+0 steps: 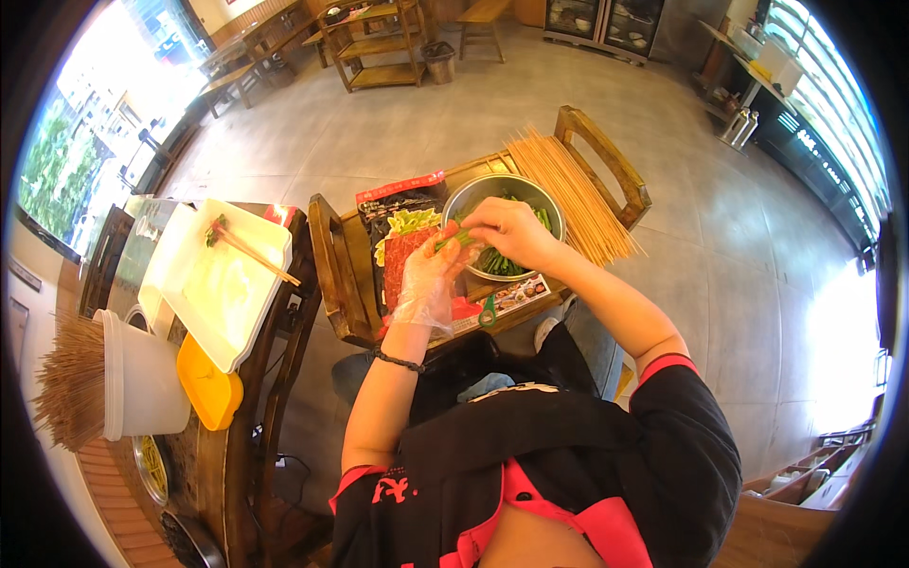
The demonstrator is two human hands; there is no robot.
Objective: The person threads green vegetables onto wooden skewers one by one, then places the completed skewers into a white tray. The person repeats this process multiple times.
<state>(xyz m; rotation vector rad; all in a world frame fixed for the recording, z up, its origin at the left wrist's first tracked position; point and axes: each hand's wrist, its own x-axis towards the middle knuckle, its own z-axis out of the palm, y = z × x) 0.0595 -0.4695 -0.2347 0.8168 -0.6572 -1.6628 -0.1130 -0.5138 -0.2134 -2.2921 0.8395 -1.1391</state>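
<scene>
Between my two hands is a small bundle of green vegetable stems (461,239) with a piece of red meat at its upper end. My left hand (429,277), in a clear plastic glove, holds the bundle from below. The fingers of my right hand (513,226) pinch it from the other side, above a metal bowl (562,228). Cut green stems (503,264) lie in that bowl. Left of it, thin red meat slices (399,264) and pale green leafy pieces (412,221) rest on a black plastic package (376,213), partly covered by my left hand.
Bamboo skewers (568,192) lie beside the bowl on a wooden stand with raised end handles (327,248). A green-handled tool (488,312) sits at its near edge. On the left table are a white tray (220,312) with filled skewers, a yellow scoop-like tray (206,383) and a white bucket (149,383) of skewers.
</scene>
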